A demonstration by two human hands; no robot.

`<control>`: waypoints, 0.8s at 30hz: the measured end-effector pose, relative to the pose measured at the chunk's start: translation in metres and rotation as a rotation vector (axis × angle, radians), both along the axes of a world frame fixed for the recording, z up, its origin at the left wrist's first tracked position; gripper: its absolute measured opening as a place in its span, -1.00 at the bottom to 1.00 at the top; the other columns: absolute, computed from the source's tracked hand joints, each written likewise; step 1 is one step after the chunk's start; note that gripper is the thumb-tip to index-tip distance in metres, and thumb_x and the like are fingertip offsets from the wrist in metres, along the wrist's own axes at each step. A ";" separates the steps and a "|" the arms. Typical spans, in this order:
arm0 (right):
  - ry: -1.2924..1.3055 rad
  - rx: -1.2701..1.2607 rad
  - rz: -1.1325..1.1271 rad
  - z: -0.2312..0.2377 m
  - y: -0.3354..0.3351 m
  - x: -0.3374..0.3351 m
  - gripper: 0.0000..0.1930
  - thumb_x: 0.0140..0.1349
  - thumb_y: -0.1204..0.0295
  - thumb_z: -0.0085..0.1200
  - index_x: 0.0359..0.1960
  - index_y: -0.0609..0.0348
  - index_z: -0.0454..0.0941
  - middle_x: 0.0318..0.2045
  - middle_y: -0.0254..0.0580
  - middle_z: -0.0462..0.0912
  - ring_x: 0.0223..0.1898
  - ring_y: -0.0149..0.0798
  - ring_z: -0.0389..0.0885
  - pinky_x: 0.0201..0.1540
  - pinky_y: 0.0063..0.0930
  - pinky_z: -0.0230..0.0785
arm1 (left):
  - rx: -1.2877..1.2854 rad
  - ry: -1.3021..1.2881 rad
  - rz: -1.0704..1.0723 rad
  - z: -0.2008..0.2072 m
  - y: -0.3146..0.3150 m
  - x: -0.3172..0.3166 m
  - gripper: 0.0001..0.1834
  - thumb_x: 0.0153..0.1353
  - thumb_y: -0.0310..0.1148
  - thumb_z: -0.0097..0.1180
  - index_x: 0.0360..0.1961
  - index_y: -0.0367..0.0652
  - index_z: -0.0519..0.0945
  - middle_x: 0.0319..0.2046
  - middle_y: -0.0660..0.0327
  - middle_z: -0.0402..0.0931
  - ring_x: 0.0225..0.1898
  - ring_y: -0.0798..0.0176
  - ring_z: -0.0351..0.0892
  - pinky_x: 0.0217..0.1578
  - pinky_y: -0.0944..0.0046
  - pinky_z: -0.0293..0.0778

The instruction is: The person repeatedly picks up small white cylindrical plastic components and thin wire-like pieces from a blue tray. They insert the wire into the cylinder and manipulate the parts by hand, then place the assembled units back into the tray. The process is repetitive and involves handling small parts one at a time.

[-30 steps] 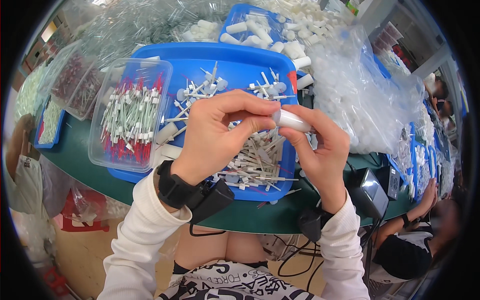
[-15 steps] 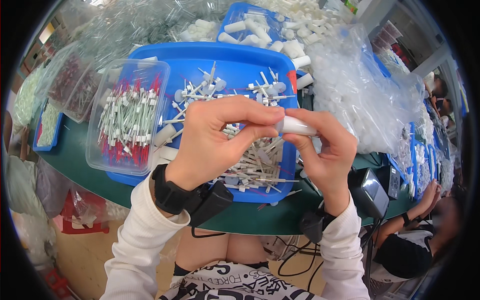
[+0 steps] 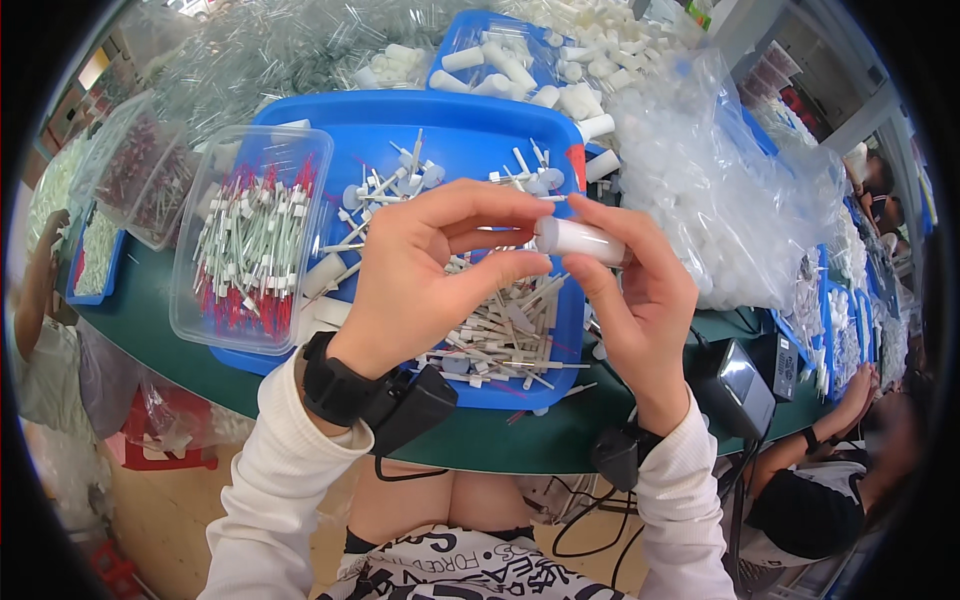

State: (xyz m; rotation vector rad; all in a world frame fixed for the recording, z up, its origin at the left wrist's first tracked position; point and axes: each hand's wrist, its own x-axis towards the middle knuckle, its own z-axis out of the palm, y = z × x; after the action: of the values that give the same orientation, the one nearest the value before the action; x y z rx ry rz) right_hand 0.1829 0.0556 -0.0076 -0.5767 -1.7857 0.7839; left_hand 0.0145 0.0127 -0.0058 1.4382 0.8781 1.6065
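White cylinder (image 3: pixel 585 242), one: clamped between thumb and fingers of right hand (image 3: pixel 645 300), above blue tray (image 3: pixel 480 128). Left hand (image 3: pixel 405 275): thumb and fingertips parted around cylinder's left end; hard to tell whether touching. In tray: thin white parts (image 3: pixel 510 335), loose. Alongside, on green table (image 3: pixel 150 290): clear box (image 3: pixel 188 305), filled.

White tube (image 3: pixel 585 242) looked like smooth, glossy plastic. Blue tray (image 3: pixel 480 125) was smooth plastic, slight sheen. Clear box (image 3: pixel 182 290) was thin, shiny plastic. Green tabletop (image 3: pixel 535 440) read smooth, mostly matt. Clear bag (image 3: pixel 690 180) was wrinkled, glossy film. White sleeves (image 3: pixel 285 480) were ribbed, matt cloth.
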 end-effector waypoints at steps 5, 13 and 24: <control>-0.050 0.087 -0.064 -0.004 -0.001 0.001 -0.73 -0.08 0.60 0.19 -0.26 0.27 0.56 -0.34 -0.12 0.60 -0.32 -0.25 0.58 -0.28 -0.53 0.38 | -0.002 0.084 0.008 -0.001 0.001 -0.004 -0.73 -0.09 -0.74 0.16 -0.27 -0.41 0.54 -0.26 0.03 0.52 -0.21 0.24 0.55 -0.14 0.31 0.50; -0.025 0.124 -0.118 -0.007 -0.009 -0.003 -0.74 -0.12 0.63 0.20 -0.30 0.26 0.58 -0.37 -0.12 0.61 -0.35 -0.23 0.59 -0.31 -0.52 0.40 | 0.051 0.175 0.029 0.001 -0.003 -0.008 -0.73 -0.13 -0.75 0.18 -0.31 -0.37 0.58 -0.32 0.03 0.55 -0.27 0.24 0.56 -0.19 0.31 0.49; 0.029 0.170 -0.011 -0.002 -0.002 0.000 -0.71 -0.13 0.66 0.22 -0.28 0.23 0.59 -0.25 -0.13 0.58 -0.28 -0.27 0.58 -0.27 -0.51 0.42 | 0.051 -0.009 0.009 0.004 0.000 0.000 -0.68 -0.09 -0.74 0.15 -0.22 -0.39 0.53 -0.22 0.00 0.53 -0.21 0.22 0.55 -0.17 0.30 0.50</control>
State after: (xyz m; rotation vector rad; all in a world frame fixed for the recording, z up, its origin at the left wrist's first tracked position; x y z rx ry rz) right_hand 0.1831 0.0532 -0.0099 -0.4601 -1.8006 0.6219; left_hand 0.0148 0.0130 -0.0017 1.4629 0.8450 1.6516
